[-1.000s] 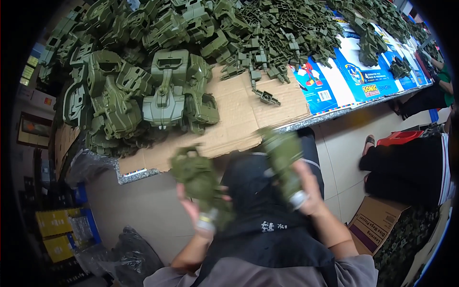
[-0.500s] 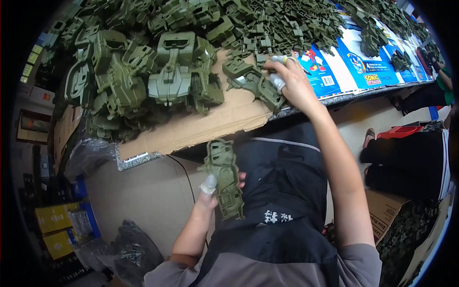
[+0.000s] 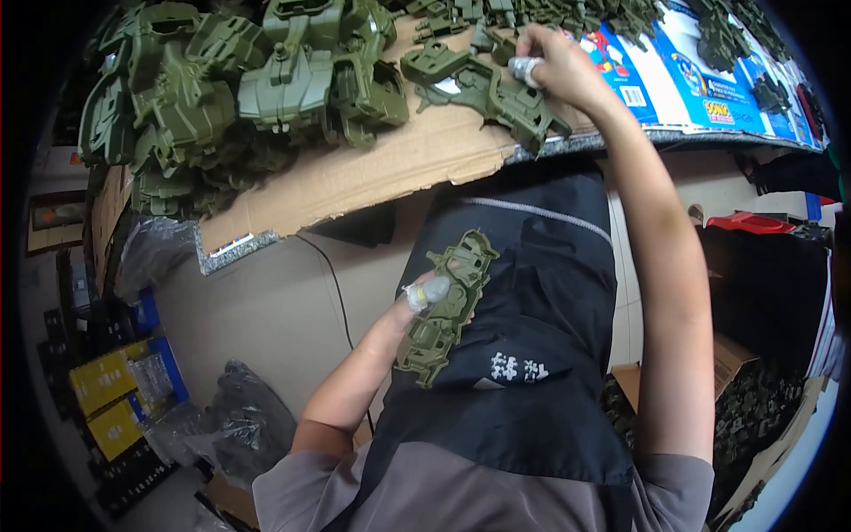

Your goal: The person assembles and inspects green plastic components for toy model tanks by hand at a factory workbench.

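My left hand (image 3: 425,295), its thumb wrapped in pale tape, grips a long olive-green plastic toy-vehicle part (image 3: 436,341) over my lap. The thumb lies across its upper face, and the fingers are mostly hidden beneath. My right hand (image 3: 567,73), also with taped fingers, is over the table's front edge, fingers bent together by small green pieces. Whatever those fingertips pinch is too small to make out. Just below and left of it, a similar long green vehicle part (image 3: 483,89) lies on the cardboard (image 3: 355,191).
Stacked large green vehicle shells (image 3: 288,75) fill the table's left side. Blue printed sheets (image 3: 687,75) cover its right side. Yellow boxes (image 3: 111,403) and a dark plastic bag (image 3: 248,408) stand on the left floor. A person in dark trousers (image 3: 767,293) is at the right.
My left hand has brought the toy-vehicle part rightward and up, tilting it over the apron. My right hand's fingers have drawn together and lifted slightly. The view has shifted, so the table sits higher.
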`<action>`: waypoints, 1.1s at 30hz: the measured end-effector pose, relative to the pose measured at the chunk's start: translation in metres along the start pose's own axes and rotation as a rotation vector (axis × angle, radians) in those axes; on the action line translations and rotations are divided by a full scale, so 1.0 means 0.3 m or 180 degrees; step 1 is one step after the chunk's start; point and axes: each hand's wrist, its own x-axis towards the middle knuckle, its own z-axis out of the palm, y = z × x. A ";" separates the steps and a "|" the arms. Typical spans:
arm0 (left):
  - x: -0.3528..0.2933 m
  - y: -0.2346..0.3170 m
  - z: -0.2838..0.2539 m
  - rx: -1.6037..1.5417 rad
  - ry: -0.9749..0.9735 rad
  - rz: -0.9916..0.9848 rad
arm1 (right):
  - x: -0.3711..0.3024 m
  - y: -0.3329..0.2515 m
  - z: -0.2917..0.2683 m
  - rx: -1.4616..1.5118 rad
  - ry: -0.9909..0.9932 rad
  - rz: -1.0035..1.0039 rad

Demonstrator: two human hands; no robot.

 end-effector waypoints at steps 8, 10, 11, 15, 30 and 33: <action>0.009 -0.045 -0.064 0.0039 -0.0059 -0.0162 | -0.513 -0.280 -0.058 0.0642 -0.0155 -0.0453; 0.018 -0.025 -0.029 0.0184 -0.0038 -0.0409 | -0.676 -0.273 0.041 0.0854 -0.1019 -0.0018; 0.012 -0.014 -0.003 0.0153 -0.0035 -0.0447 | -0.728 -0.279 0.090 0.0930 -0.1263 0.0224; 0.016 0.003 0.025 0.0821 -0.0058 -0.0481 | -0.777 -0.320 0.157 0.0146 -0.1244 0.0068; 0.006 0.023 0.063 0.1498 -0.0283 -0.0088 | -0.758 -0.279 0.161 0.0773 -0.1549 0.0129; 0.001 0.010 0.038 0.1926 -0.0366 0.0101 | -0.757 -0.259 0.165 0.0936 -0.1501 -0.0096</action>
